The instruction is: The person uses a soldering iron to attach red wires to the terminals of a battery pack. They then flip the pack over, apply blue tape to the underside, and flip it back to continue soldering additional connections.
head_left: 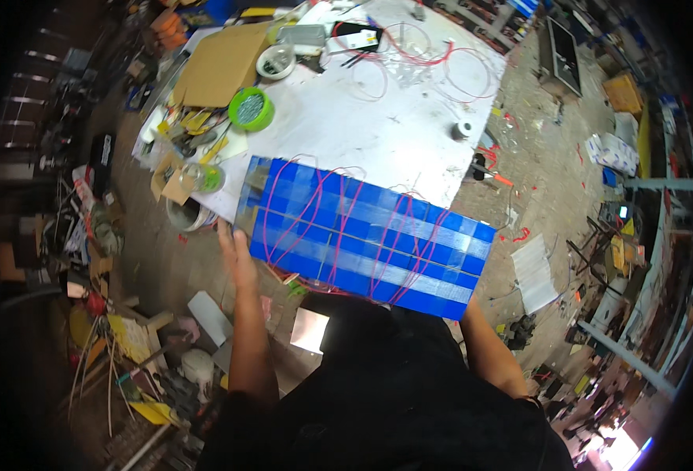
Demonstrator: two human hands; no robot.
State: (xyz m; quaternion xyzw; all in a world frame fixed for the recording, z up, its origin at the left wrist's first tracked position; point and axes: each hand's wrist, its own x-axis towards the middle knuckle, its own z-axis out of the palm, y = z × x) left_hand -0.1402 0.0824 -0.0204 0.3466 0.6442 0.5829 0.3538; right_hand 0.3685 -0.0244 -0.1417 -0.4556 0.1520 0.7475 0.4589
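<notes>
Cluttered workshop floor spreads out around a white-topped table, with scraps, tools and boxes crowding both sides of the room. Across the near end of the table, between it and the person's dark-clad body, lies a long blue panel, slightly slanted, its right end nearer the body than its left. Paler bands cross its surface, and thin pink wires run over it in several loose loops, some reaching past its far edge. Beside the panel's left end is the left grip, fingers reaching up alongside the edge; I cannot tell whether it grasps the panel or merely rests near it. Under the lower right corner the right grip is mostly hidden by the panel, only the forearm showing clearly, so its state cannot be told either. Beyond, toward the table's left side, sit a bright green tub of small grey pieces, a white bowl and a large sheet of brown cardboard. Coiled red wire lies toward the far right, and a small pale bottle stands near the right edge.
</notes>
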